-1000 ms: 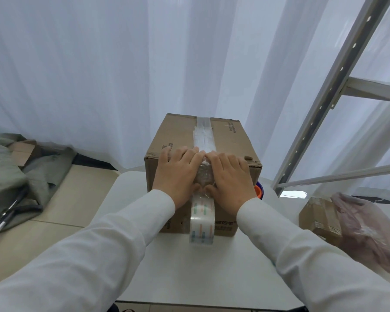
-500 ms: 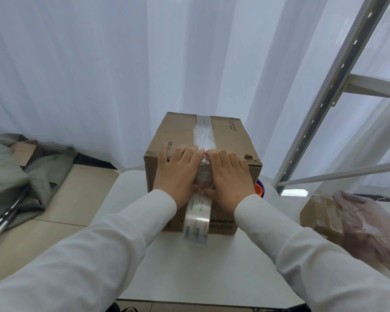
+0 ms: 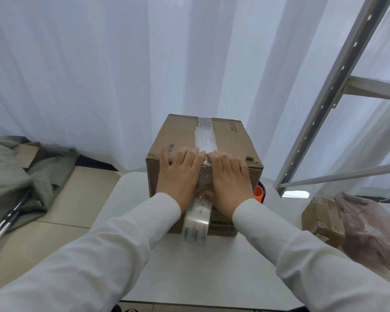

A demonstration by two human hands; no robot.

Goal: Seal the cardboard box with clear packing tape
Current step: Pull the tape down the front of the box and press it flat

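From my head camera, the cardboard box (image 3: 203,154) sits on the white table (image 3: 189,278) in front of me. My left hand (image 3: 178,174) and right hand (image 3: 230,179) lie flat and spread on its near top edge, gripping nothing, pressing either side of the clear tape strip (image 3: 204,136) along the seam. The tape roll (image 3: 196,221) hangs below my palms against the box front; whether a thumb touches it, I can't tell.
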